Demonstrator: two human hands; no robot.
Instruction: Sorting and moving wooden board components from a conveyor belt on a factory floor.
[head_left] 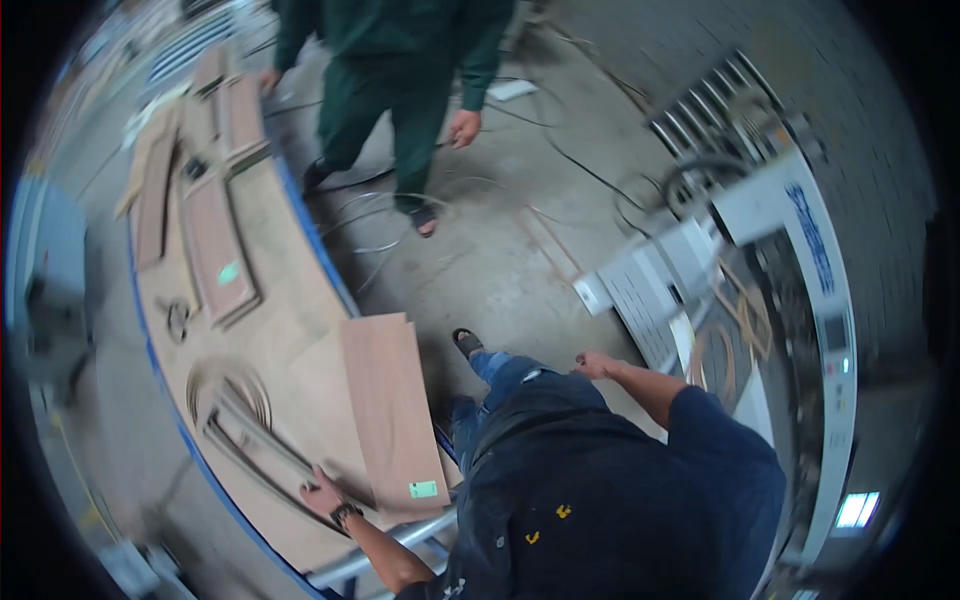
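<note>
My left hand (322, 493), with a dark band at its wrist, is over the near end of a long narrow piece with grey edges (262, 437) on the worktable (290, 360). Its thumb and fingers are apart and seem to touch that piece. Just right of it lies a flat wooden panel (390, 400) with a green label. A coil of thin strip (257, 390) rests behind the narrow piece. My right hand (594, 365) hangs beside my body, fingers loosely curled, with nothing seen in them.
A co-worker in dark green (395, 90) stands across the table's right edge. More wooden panels (215, 245) lie farther along. At right stands a white machine (770, 205) with rollers and loose strips (740, 310). Cables (570, 155) run across the floor. A metal rail (390, 550) is near my left forearm.
</note>
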